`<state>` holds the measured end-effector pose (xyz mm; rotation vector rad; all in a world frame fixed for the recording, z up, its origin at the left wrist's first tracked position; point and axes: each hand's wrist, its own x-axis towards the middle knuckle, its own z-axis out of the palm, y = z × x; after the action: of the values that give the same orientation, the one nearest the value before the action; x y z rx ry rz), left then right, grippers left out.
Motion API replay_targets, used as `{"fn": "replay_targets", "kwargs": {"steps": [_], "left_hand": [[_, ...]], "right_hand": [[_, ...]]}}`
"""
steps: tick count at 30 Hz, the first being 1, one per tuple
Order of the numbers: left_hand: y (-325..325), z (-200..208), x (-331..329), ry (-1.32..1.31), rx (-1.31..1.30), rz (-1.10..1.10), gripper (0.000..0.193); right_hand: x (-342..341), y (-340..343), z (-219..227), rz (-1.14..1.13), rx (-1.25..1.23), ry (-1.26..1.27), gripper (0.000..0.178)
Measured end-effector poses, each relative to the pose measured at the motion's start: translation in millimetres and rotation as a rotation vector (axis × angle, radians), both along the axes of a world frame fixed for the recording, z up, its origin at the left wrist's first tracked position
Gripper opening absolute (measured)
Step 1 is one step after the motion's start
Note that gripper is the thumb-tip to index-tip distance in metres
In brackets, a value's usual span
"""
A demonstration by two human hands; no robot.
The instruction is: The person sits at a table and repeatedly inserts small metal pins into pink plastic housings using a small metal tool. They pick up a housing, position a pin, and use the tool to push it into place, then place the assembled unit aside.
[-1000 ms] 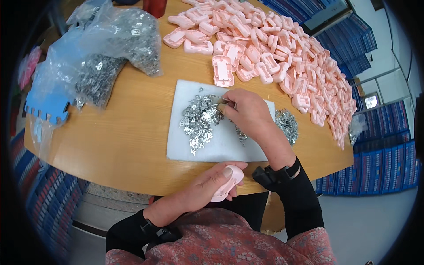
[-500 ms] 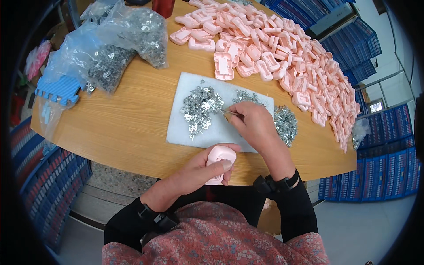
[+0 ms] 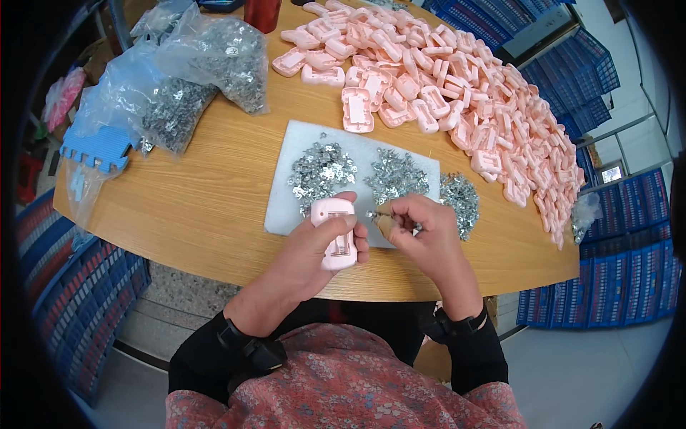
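Note:
My left hand [image 3: 301,254] is closed round a pale pink plastic housing [image 3: 344,247], its thumb lying across the recessed, slotted face. Just right of it, my right hand [image 3: 430,232] pinches thin metal tweezers [image 3: 384,214]. A small shiny metal piece [image 3: 369,214] shows at their tip, close to the housing but apart from it. Both hands are over the near edge of a white foam sheet [image 3: 282,207]. On the sheet lie a left heap of small metal clips [image 3: 321,171] and a second heap of metal parts [image 3: 396,175].
Another metal heap [image 3: 459,204] sits at the sheet's right edge. Many pink housings [image 3: 457,93] cover the table's far and right side. Clear bags of metal parts [image 3: 221,61] and a blue foam piece [image 3: 98,149] stand at the left. Blue crates [image 3: 93,307] surround the wooden table [image 3: 193,214].
My right hand has drawn the tweezers back from the left clip heap toward me, a metal piece now at their tip. My left hand has raised and turned the housing, over the sheet's near edge.

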<state>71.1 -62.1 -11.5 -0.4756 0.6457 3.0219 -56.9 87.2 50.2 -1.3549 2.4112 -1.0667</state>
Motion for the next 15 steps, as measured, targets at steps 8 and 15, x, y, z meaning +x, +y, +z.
{"fn": "replay_targets", "kwargs": {"steps": [8, 15], "left_hand": [[7.1, 1.5, -10.1, 0.095, 0.063, -0.174, 0.051], [27.3, 7.5, -20.3, 0.088, -0.264, -0.114, 0.052]], "right_hand": [[-1.6, 22.6, 1.3, 0.151, -0.070, 0.184, 0.022], [4.2, 43.7, -7.4, -0.015, -0.125, -0.121, 0.021]]}}
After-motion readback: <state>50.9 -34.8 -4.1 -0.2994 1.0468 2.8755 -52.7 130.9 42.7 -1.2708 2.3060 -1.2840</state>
